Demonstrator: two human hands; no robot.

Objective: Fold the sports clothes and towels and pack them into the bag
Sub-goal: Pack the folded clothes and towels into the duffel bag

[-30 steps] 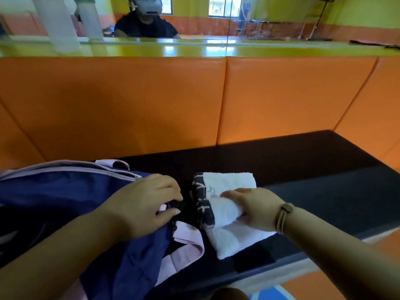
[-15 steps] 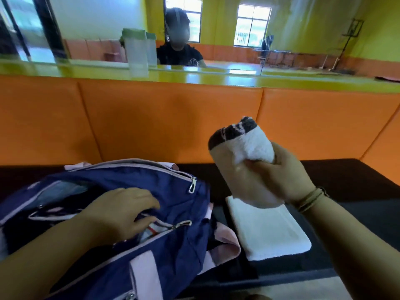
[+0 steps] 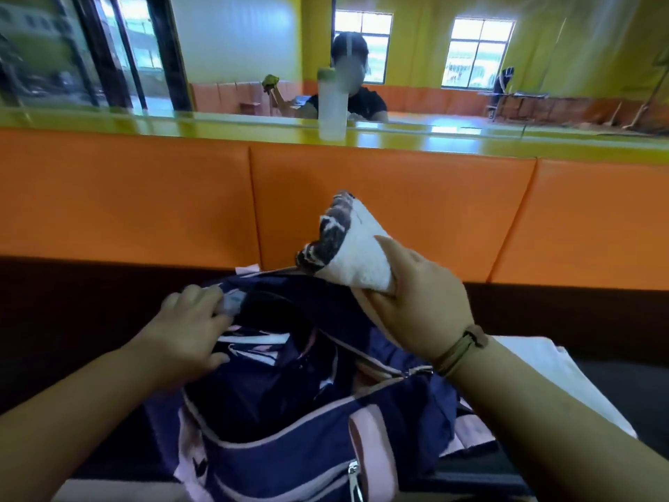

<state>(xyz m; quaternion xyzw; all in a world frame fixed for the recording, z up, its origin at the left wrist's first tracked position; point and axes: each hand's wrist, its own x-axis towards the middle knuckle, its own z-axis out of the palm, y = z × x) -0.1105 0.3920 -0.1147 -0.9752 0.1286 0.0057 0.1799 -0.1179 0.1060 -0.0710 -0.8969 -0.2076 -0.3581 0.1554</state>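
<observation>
Right hand point(image 3: 416, 306) is up over the bag point(image 3: 289, 447), fingers point(image 3: 389, 253) clenched round a folded white towel point(image 3: 356, 260). Its dark patterned border points up and to the left, and it hangs just above the far-right side of the bag's open mouth, clear of the bench point(image 3: 72, 302). A tan wristband point(image 3: 467, 346) sits on that wrist.

Left hand point(image 3: 192, 327) is down at the far-left side of the opening, fingers curled over the rim fabric and gripping it, the mouth gaping. The bag, navy with pink trim, stands at the front edge of the bench, near the middle. Inside it lies folded clothing point(image 3: 257, 347), navy with pink and white stripes.

A second white towel point(image 3: 543, 371) lies flat on the bench just right of the bag, partly hidden by the right forearm. Behind runs the orange padded backrest point(image 3: 144, 197), and a pale bottle point(image 3: 331, 103) stands on the green ledge above it.
</observation>
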